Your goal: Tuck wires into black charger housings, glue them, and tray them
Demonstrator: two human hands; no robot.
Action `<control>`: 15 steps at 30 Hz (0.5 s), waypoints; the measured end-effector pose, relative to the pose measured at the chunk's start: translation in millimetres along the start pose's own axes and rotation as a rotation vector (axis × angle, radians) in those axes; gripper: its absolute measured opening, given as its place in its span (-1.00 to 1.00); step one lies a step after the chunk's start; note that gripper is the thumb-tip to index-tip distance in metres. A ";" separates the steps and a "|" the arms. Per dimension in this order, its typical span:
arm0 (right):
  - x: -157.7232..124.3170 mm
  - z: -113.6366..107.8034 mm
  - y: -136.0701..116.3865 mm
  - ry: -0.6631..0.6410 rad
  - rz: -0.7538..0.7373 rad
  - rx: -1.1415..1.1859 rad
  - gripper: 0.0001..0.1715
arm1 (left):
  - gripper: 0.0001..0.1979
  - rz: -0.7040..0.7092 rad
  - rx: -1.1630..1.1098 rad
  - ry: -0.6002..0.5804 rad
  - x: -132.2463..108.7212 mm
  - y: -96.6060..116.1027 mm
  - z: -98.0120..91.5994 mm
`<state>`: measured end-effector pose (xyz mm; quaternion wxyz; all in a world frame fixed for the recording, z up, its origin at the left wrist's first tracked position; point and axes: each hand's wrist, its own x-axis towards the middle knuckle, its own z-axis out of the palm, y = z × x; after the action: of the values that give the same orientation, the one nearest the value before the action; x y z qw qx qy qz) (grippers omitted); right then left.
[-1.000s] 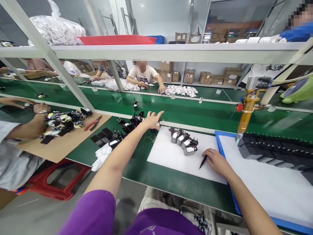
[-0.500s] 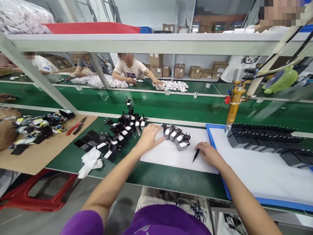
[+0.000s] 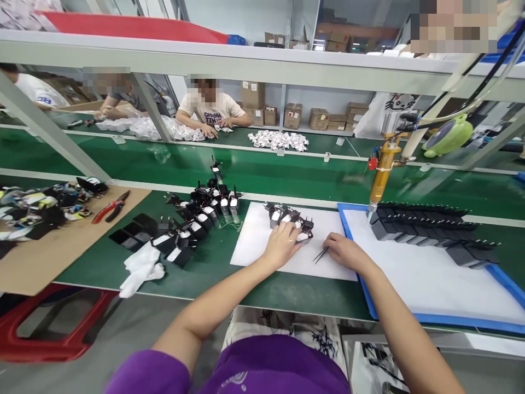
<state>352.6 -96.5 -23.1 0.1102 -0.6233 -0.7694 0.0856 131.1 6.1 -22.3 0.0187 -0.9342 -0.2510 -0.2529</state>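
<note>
On a white sheet [image 3: 252, 241] stands a short row of black power adapters [image 3: 275, 214] with open housings, white labels and plug pins. My left hand [image 3: 283, 244] reaches over this row, thumb and fingers closed around the near adapter [image 3: 304, 235] at its right end; the fingers partly hide the others. To the right, my right hand [image 3: 344, 250] rests low over the sheet with its fingers closed on dark tweezers [image 3: 320, 254]. The two thin tips point toward the lower left, slightly apart, touching nothing but perhaps the sheet.
More open adapters [image 3: 200, 218], black covers [image 3: 131, 232] and white gloves [image 3: 141, 268] lie left. Pliers [image 3: 110, 207] rest on cardboard. At right, a blue-edged tray [image 3: 430, 320] bears closed adapters [image 3: 418, 224] beneath a yellow cylinder tool [image 3: 383, 175]. A co-worker [image 3: 209, 109] sits opposite.
My left hand has moved right, from open above the sheet's left side onto the adapters. The tweezers in my right hand have turned, showing both tips. The view has shifted slightly.
</note>
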 end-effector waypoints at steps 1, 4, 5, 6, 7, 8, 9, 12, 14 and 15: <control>-1.0 -3.5 -1.0 0.014 -0.010 0.037 -0.76 | -0.63 -0.002 -0.034 0.003 -1.4 -0.6 -1.2; -6.6 -17.8 -12.2 0.111 -0.065 0.195 -0.83 | -0.65 -0.023 -0.181 -0.003 -8.2 -7.1 -11.3; -8.9 -22.4 -19.2 0.156 -0.086 0.260 -0.86 | -0.64 -0.026 -0.243 -0.020 -11.4 -11.3 -16.4; -10.9 -26.0 -27.6 0.205 -0.106 0.333 -0.88 | -0.64 -0.025 -0.311 -0.051 -15.0 -16.3 -22.0; -12.2 -28.2 -36.9 0.253 -0.125 0.414 -0.90 | -0.63 -0.023 -0.385 -0.093 -18.9 -21.9 -27.5; -12.4 -28.5 -46.6 0.298 -0.141 0.501 -0.91 | -0.63 -0.024 -0.460 -0.144 -22.8 -27.7 -32.5; -11.2 -27.1 -56.2 0.341 -0.152 0.586 -0.93 | -0.63 -0.033 -0.532 -0.199 -26.6 -33.4 -36.7; 0.2 -14.2 -80.2 0.429 -0.132 0.753 -0.97 | -0.63 -0.105 -0.704 -0.331 -34.8 -47.2 -42.7; 11.3 -3.4 -90.2 0.432 -0.098 0.780 -0.96 | -0.59 -0.144 -0.793 -0.386 -37.1 -52.3 -41.7; 16.4 1.4 -93.3 0.422 -0.084 0.786 -0.96 | -0.54 -0.145 -0.830 -0.408 -37.5 -53.8 -40.2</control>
<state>261.3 -99.9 1.7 0.4967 -0.5061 -0.6637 0.2378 58.8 29.4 -10.2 -0.4243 -0.8732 -0.1919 -0.1436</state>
